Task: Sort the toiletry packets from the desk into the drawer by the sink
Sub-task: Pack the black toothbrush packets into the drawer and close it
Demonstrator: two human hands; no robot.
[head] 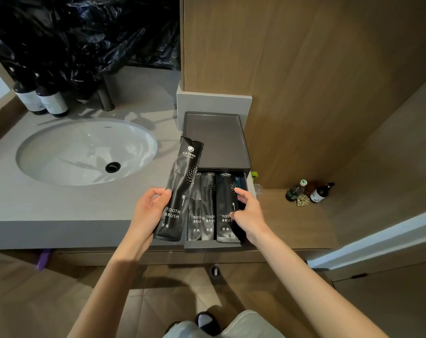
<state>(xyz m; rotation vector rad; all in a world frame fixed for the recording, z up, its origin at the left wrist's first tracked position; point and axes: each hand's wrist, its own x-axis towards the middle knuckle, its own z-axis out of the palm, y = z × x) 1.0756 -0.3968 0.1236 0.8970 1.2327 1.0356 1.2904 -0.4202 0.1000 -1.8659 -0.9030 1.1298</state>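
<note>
Gripped a packet (182, 189) in the left hand (148, 213), pinched another packet (225, 206) in the drawer (212, 246) with the right hand (249, 215), likely needing next to slip the first between both hands.

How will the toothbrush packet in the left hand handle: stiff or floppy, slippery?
Probably fairly stiff: the toothbrush packet stands straight above the left hand gripping its lower end. Its glossy, creased film looks thin, so likely light and somewhat slippery.

Your glossy black foil toothbrush packet (182, 186) carries white lettering and a white dotted burst; the flat stone tabletop (60, 206) is grey, the oval ceramic basin (85, 147) white, the wood-grain wall panel (304, 69) brown.
</note>
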